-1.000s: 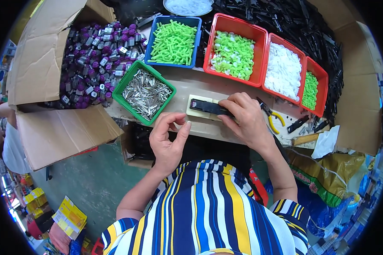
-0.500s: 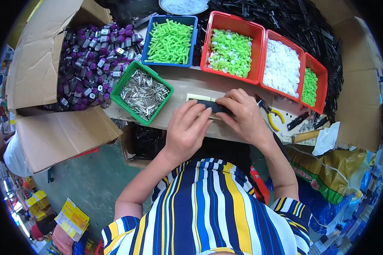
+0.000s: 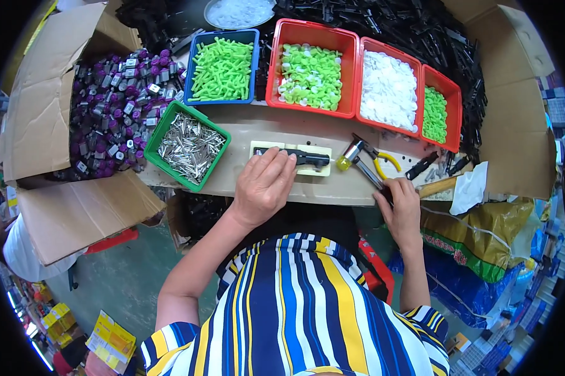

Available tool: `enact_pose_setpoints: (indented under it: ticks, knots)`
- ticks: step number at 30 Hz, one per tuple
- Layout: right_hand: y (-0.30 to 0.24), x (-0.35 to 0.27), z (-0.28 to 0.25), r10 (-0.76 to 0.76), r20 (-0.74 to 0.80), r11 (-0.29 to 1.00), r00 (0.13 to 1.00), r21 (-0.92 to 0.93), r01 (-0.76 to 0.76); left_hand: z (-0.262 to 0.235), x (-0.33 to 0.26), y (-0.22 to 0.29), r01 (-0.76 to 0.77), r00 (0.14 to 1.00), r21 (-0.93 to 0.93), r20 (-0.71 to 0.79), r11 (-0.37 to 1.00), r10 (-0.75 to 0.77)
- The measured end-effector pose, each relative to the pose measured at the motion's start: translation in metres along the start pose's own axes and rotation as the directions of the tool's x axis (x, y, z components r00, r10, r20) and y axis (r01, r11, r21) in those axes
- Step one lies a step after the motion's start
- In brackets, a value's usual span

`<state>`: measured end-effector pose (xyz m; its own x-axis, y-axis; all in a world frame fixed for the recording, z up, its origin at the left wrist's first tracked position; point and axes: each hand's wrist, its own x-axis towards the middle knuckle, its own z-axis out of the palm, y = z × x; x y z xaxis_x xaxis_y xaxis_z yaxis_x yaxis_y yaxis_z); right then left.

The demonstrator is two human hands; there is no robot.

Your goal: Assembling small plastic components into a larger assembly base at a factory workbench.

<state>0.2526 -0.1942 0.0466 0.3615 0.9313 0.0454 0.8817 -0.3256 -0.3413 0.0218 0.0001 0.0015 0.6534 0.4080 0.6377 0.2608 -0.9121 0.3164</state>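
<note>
- Head view: left hand (image 3: 264, 188) lies palm down, fingers spread loosely, on the near end of a pale yellow jig block (image 3: 290, 158) at the bench's near edge, pressing a black part (image 3: 307, 159) that sits on the block.
- Right hand (image 3: 400, 207) is closed around the handle of a small hammer (image 3: 361, 164), whose yellow-tipped head points toward the block, just right of it.
- Left of the block: a green tray of metal pins (image 3: 188, 146); beyond it a cardboard box of purple-capped parts (image 3: 110, 106).
- Far side, left to right: blue tray of green pegs (image 3: 223, 67), red tray of green-white caps (image 3: 312, 76), red tray of white discs (image 3: 388, 89), red tray of green pieces (image 3: 436, 114).
- Yellow-handled pliers (image 3: 386, 161) lie behind the hammer.
- Concealed: the left hand covers the block's left part; the hammer handle's end is hidden in the fist.
</note>
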Motion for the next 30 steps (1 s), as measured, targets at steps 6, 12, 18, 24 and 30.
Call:
enact_pose_setpoints:
  ticks: [6, 12, 18, 24, 30]
  knots:
    - [0.001, -0.004, 0.007, -0.011, -0.067, 0.996, 0.998, 0.093, 0.018, -0.001, 0.002, 0.000, -0.010, 1.000, 0.022, -0.009, 1.000, 0.010]
    - [-0.028, -0.003, -0.005, -0.086, 0.017, 0.962, 0.996, 0.260, 0.078, 0.001, 0.003, 0.002, -0.018, 1.000, 0.003, -0.022, 1.000, 0.018]
    - [-0.059, 0.011, -0.020, -0.164, -0.094, 0.943, 0.982, 0.278, 0.184, 0.001, 0.002, 0.000, -0.017, 0.999, 0.013, -0.029, 1.000, 0.017]
    - [-0.052, 0.023, 0.004, -0.125, 0.265, 0.987, 0.956, -0.061, 0.146, 0.004, 0.004, -0.001, -0.025, 0.999, 0.017, -0.039, 1.000, 0.026]
    - [-0.053, 0.025, 0.003, -0.104, 0.298, 0.986, 0.949, -0.092, 0.137, -0.003, 0.000, 0.006, -0.016, 1.000, 0.033, -0.025, 0.999, 0.016]
